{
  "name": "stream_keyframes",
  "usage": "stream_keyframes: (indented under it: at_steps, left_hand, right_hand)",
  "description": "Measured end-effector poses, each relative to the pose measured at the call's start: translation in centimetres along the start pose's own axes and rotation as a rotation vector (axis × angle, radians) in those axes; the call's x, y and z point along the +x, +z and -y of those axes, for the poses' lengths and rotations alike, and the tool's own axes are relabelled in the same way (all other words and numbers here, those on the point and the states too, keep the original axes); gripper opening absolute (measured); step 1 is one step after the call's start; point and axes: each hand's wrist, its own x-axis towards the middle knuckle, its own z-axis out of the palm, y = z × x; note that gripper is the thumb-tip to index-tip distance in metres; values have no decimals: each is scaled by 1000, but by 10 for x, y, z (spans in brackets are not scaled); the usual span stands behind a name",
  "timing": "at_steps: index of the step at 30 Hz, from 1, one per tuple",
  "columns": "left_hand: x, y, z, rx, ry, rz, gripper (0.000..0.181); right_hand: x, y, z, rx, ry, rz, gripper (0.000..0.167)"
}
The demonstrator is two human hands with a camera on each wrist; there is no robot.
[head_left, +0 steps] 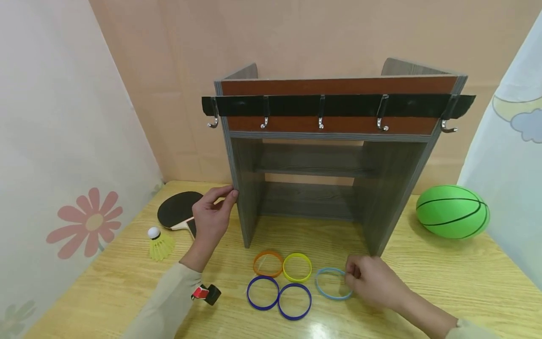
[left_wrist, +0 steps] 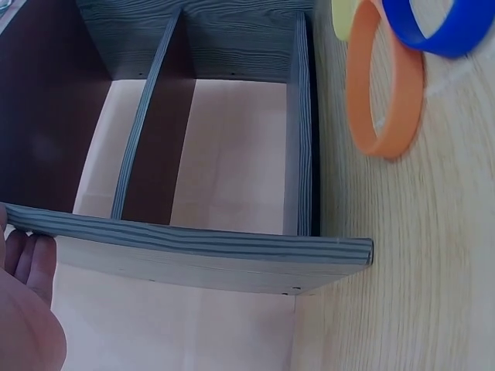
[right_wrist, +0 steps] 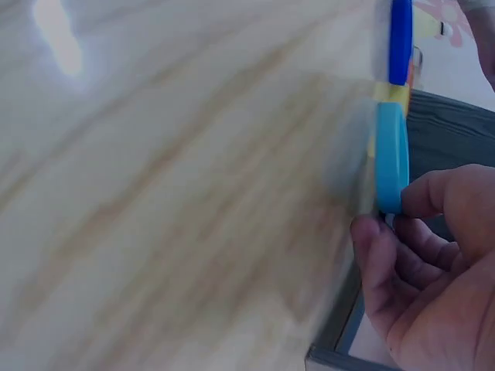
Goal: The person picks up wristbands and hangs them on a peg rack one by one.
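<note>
A grey wooden rack with a black strip of several silver hooks stands on the table. My left hand grips the front edge of its left side panel between thumb and fingers. At the rack's lower right, my right hand pinches the right edge of a light blue ring; the right wrist view shows thumb and fingers at the end of the light blue ring. Left of it lie a yellow ring, an orange ring and two dark blue rings.
A black table-tennis bat and a yellow shuttlecock lie on the left of the table. A green ball is on the right, beside the rack. Behind stands a tan backdrop, with pale curtains at both sides.
</note>
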Motion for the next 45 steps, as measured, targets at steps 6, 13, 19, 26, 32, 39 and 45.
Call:
stream_keyframes:
  at_steps: [6,13,19,26,32,39,45]
  left_hand:
    - [-3,-1,12,-31,4,-11,13]
    - [-3,-1,13,-35,18,-16,11]
    - [-3,-1,13,-38,14,-16,12]
    - [-2,-1,13,-45,22,-7,11]
    - [-1,-3,12,-60,25,5,10]
    - [0,-3,12,-78,28,10,10]
    - [0,-3,12,-60,34,27,11]
  right_hand:
    - [4,-18,-1,223,31,14,13]
    - [20,-47,17,586,66,-1,5]
    - [45,-65,49,761,53,-85,10]
    - [75,-69,84,909,15,-79,18]
    - [99,-70,110,1059,-40,-80,9]
    - [122,-69,141,1170,-131,-64,10]
    - [136,-70,164,1221,-172,-60,17]
